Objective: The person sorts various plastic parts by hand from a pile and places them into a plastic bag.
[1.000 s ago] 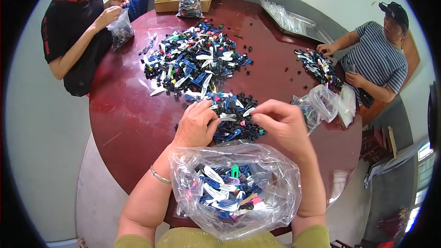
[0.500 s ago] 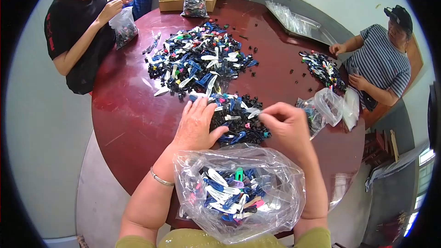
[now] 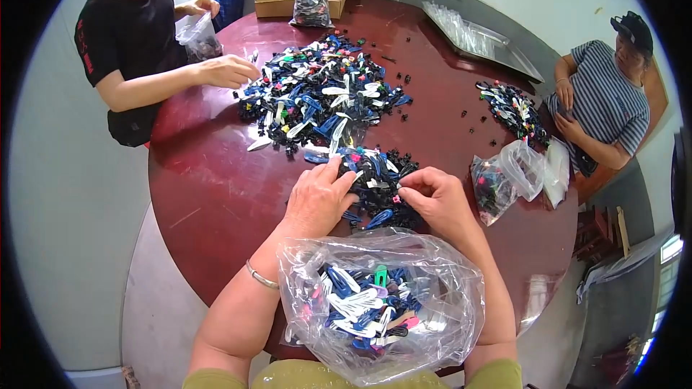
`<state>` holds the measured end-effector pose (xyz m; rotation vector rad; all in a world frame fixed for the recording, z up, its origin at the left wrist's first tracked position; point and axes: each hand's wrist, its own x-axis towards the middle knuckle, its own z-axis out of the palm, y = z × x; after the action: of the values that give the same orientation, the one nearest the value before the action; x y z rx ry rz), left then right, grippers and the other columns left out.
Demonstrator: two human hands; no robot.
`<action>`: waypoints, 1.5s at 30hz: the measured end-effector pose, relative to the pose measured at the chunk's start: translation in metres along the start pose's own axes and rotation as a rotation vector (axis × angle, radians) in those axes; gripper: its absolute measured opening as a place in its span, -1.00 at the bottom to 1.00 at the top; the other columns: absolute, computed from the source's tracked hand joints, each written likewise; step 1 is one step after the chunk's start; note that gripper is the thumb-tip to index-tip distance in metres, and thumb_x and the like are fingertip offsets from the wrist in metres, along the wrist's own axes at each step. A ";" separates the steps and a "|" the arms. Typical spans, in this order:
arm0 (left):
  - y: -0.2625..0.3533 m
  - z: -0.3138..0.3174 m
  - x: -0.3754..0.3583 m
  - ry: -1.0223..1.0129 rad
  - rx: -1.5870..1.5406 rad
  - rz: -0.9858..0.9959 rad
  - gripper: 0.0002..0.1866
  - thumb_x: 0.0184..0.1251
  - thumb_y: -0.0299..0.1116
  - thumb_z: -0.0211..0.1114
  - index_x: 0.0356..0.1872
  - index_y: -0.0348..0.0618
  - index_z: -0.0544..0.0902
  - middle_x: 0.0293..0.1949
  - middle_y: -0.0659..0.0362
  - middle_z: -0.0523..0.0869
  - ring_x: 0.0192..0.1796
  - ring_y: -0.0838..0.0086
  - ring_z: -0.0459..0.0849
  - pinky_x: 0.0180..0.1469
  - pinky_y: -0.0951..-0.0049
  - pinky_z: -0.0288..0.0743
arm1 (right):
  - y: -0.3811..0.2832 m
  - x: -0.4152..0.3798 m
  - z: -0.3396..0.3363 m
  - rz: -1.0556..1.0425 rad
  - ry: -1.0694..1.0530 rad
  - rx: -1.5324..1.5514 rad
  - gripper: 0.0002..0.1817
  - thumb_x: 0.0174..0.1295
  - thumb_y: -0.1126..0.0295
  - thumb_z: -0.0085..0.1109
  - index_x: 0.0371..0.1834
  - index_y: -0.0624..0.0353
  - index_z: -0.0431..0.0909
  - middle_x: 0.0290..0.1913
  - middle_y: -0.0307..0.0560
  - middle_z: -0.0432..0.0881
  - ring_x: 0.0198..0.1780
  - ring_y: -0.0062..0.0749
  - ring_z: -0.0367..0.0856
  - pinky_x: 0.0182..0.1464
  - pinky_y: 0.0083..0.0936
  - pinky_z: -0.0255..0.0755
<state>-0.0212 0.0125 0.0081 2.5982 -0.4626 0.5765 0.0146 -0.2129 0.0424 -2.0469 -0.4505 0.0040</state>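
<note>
A small pile of black claw clips and snap hair clips (image 3: 375, 191) lies before me on the table. My left hand (image 3: 317, 196) rests at its left side, thumb and index finger drawn in around a white snap clip (image 3: 357, 176). On the right side of the pile, my right hand (image 3: 440, 202) pinches a hair clip, of which only a small pale bit shows at the fingertips. Closest to me, between my forearms, sits an open clear plastic bag (image 3: 450, 295) holding white, blue, green and pink snap clips (image 3: 357, 304).
A larger clip heap (image 3: 317, 90) spreads behind. A person in black (image 3: 133, 43) reaches toward it; a person in stripes (image 3: 602, 97) sits by another heap (image 3: 512, 109). Around the red table (image 3: 194, 194) are a part-filled bag (image 3: 497, 187), a full bag (image 3: 311, 7), a box (image 3: 270, 6) and a metal tray (image 3: 515, 65).
My right hand has moved slightly left, down to the pile. My left thumb and fingers have drawn together. The person in black has stretched a hand to the large heap.
</note>
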 end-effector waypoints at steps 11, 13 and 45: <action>0.002 0.012 0.004 0.204 -0.269 0.068 -0.80 0.11 -0.48 0.37 -0.21 -0.22 0.68 -0.04 -0.03 0.70 0.00 0.10 0.67 0.06 0.24 0.54 | 0.004 -0.005 0.030 -0.252 0.035 -0.312 -0.76 0.06 0.38 0.40 -0.17 0.08 0.68 -0.19 -0.15 0.60 -0.36 -0.37 0.64 -0.31 -0.45 0.53; 0.001 0.013 0.005 0.210 -0.290 0.084 -0.81 0.11 -0.50 0.36 -0.21 -0.23 0.68 -0.05 -0.02 0.71 0.00 0.11 0.67 0.06 0.26 0.55 | 0.003 -0.005 0.029 -0.249 0.038 -0.317 -0.79 0.08 0.37 0.38 -0.20 0.08 0.67 -0.21 -0.15 0.60 -0.32 -0.31 0.66 -0.29 -0.40 0.54; -0.005 0.007 0.006 0.315 -0.233 0.082 -0.81 0.13 -0.58 0.30 -0.19 -0.23 0.65 -0.11 0.00 0.71 -0.06 0.09 0.67 0.01 0.24 0.54 | -0.007 -0.002 -0.016 -0.181 0.098 -0.215 -0.87 0.15 0.49 0.29 -0.23 0.21 0.68 -0.28 -0.14 0.65 -0.31 -0.39 0.64 -0.24 -0.54 0.49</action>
<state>-0.0118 0.0120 0.0032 2.2260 -0.4991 0.8863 0.0134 -0.2242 0.0555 -2.1969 -0.5937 -0.2632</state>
